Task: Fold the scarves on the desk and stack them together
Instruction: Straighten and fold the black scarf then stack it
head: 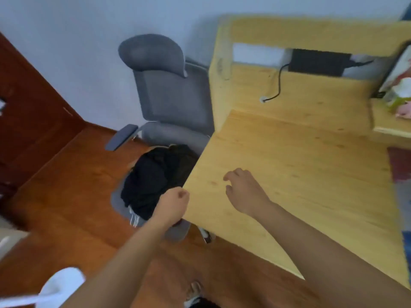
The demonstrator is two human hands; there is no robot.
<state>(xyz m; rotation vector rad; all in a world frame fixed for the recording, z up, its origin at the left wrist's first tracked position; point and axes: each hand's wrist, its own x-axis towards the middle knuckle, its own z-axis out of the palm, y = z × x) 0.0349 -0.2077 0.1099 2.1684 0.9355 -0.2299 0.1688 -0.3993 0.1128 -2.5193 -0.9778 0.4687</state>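
Left hand [173,202] fisted, grip empty, at desk [311,174] corner; right hand [243,192] hovering above desk, grip loose.

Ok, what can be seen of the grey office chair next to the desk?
The grey office chair stands left of the wooden desk, against the pale wall. It has a rounded headrest, a mesh-looking backrest, a padded seat and one visible dark armrest. A heap of dark clothing lies on its seat. The left hand, a curled fist, is in front of the heap; contact cannot be told.
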